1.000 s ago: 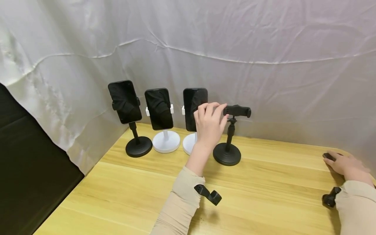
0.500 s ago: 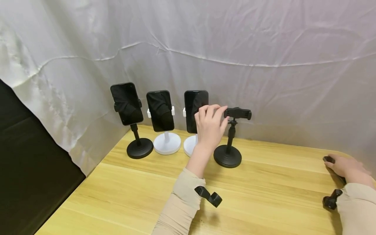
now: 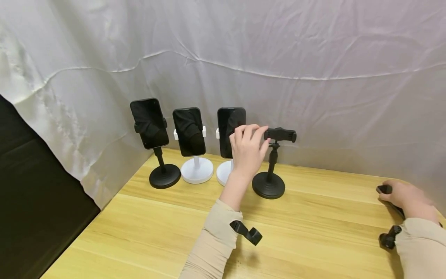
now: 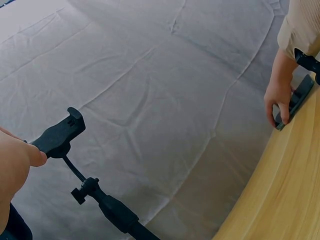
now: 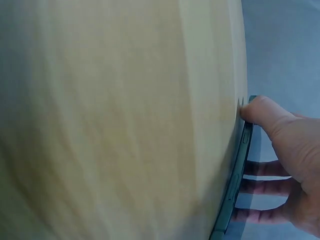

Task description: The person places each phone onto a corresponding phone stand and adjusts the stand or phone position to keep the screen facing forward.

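Observation:
My left hand (image 3: 246, 153) pinches the left end of a black phone clamp (image 3: 282, 134) between thumb and fingers. That clamp sits atop a black stand with a round base (image 3: 268, 186) and holds no phone. Its stem and knob (image 4: 89, 187) show in the left wrist view. At the far right, my right hand (image 3: 409, 197) grips a dark phone (image 5: 239, 172) by its edges, thumb on one side and fingers on the other. The phone is tilted, close over the table's back right edge. Part of it is hidden by the hand.
Left of the hand stand a black stand (image 3: 165, 176) and two white stands (image 3: 197, 176), each bearing an upright phone. The third phone (image 3: 226, 135) is partly covered by my left hand. Pale cloth (image 3: 313, 97) hangs behind the wooden table (image 3: 313, 232).
The right hand has shifted slightly left, and the phone in it has risen and tilted from the table. The left hand stays at the clamp.

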The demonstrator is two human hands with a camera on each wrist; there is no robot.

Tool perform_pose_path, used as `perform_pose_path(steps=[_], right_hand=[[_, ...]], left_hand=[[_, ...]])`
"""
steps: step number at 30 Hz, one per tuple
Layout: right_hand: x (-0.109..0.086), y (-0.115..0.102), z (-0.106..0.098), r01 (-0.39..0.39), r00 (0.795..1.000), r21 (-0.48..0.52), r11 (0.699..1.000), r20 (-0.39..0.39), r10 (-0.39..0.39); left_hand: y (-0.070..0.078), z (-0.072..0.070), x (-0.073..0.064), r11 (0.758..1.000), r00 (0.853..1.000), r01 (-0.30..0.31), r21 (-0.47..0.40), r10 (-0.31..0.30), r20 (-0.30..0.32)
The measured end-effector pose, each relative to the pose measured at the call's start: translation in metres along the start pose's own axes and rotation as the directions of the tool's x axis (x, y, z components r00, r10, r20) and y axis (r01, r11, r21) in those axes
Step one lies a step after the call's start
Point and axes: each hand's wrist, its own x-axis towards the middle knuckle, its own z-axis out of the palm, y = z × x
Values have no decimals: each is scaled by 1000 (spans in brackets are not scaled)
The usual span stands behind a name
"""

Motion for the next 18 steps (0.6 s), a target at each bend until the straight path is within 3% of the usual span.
perform_pose_path(steps=[5, 18], right_hand=[[-3, -10, -1, -84, 996, 15, 996, 16, 84], [-15, -16, -4, -53, 997, 60, 997, -48, 56]], left_hand=[[0, 1, 1, 1000, 1000, -1, 4, 1, -9], [0, 2, 1, 1000, 1000, 5, 1, -5, 10]])
